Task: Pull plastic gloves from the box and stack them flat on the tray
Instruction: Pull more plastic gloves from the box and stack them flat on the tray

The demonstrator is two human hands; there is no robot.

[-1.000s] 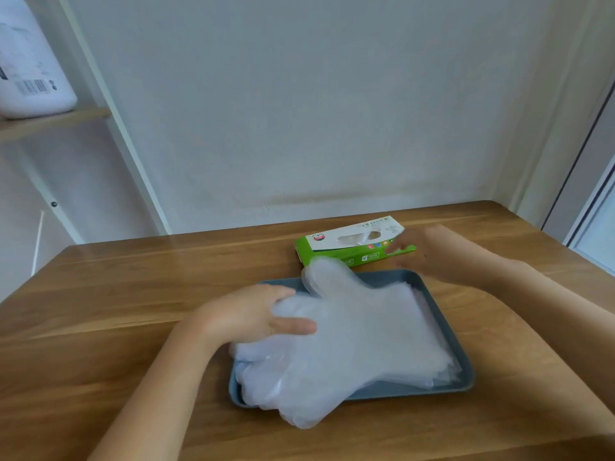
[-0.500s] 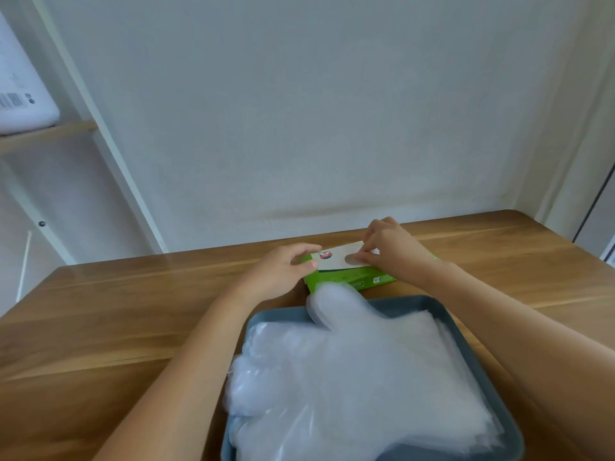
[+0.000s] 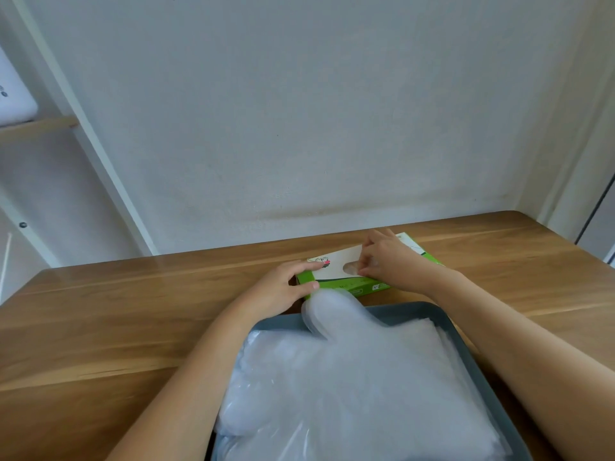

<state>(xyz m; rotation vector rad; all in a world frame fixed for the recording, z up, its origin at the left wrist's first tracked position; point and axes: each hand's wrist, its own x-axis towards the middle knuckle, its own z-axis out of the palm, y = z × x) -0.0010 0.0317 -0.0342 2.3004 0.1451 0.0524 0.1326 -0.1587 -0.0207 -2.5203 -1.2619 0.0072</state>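
Limply, filmy translucent gloves [image 3: 359, 377] cover the tray [image 3: 406, 312] — grey, round-cornered

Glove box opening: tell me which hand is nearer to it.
Right. The right hand has its fingertips at the oval opening in the glove box top; the left hand grips the box's left end, beside the opening.

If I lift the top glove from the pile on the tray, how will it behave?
Probably floppy: the gloves drape over the tray rim. Likely very light: the film is thin and translucent. Perhaps slippery, so neighbouring sheets may slide along.
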